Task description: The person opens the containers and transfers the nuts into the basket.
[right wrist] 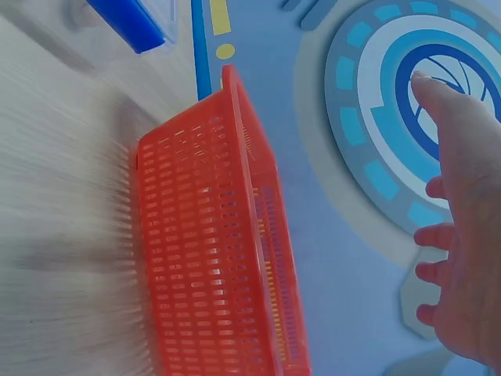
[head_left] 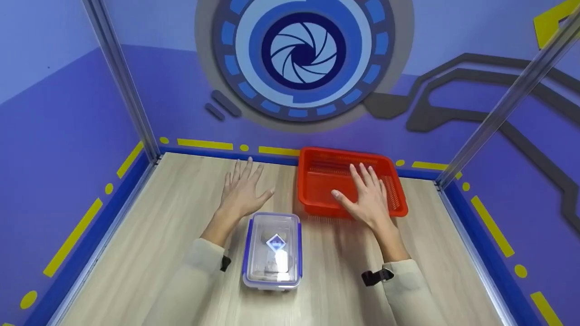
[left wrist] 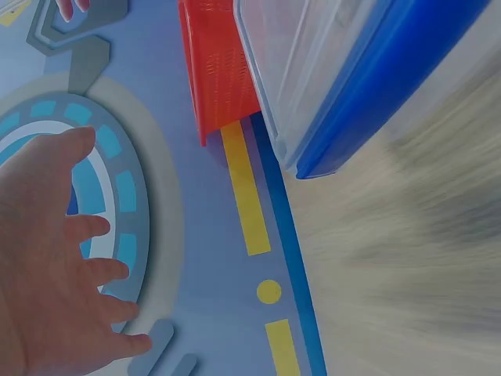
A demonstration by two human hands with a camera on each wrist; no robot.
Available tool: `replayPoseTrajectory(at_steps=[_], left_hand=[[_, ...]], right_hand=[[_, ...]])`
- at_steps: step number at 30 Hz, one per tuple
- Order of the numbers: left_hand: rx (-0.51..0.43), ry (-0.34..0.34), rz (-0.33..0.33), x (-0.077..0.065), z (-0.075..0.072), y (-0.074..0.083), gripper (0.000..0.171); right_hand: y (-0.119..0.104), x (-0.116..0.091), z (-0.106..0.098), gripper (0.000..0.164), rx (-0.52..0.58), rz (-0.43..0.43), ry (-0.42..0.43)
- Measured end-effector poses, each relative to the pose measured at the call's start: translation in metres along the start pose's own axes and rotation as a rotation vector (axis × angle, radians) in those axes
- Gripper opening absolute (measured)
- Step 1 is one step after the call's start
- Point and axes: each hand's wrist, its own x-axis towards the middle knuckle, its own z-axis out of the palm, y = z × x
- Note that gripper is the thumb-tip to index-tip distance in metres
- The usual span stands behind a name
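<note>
A clear plastic food container point(head_left: 272, 267) with blue side clips point(left wrist: 391, 86) and a lid stands on the table between the forearms. Its lid carries a diamond-shaped label, and light glares off it. My left hand point(head_left: 242, 192), fingers spread, is beyond the container's far left corner and holds nothing. Behind and to the right sits a red perforated plastic basket point(head_left: 312, 203), its inside bare where it shows. Over the basket's right part my right hand point(head_left: 370, 199) is spread palm down in the head view, its fingers overlapping the basket there and gripping nothing.
The light wood-grain table point(head_left: 149, 240) is bounded by a blue patterned back wall point(head_left: 172, 95) and side walls. Metal posts point(head_left: 122, 77) rise at the back corners. The basket stands close to the back wall.
</note>
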Motion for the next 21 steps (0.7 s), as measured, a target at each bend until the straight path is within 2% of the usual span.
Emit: replayPoseTrajectory(at_steps=[4,12,17,21], left_hand=[[-0.015,0.0,-0.007,-0.003,-0.001,-0.002,0.086],[-0.009,-0.045,-0.001,-0.023,-0.005,-0.011,0.085],[-0.082,-0.071,-0.011,-0.041,-0.004,-0.019,0.084],[-0.225,-0.107,-0.055,-0.053,0.004,-0.028,0.083]], right_hand=[[-0.002,-0.002,0.003,0.091,0.077,-0.005,0.005],[-0.014,-0.02,0.011,0.073,0.384,-0.04,0.004],[-0.022,-0.033,0.021,0.066,0.453,-0.07,-0.023],[-0.029,-0.043,0.035,0.065,0.463,-0.079,-0.06]])
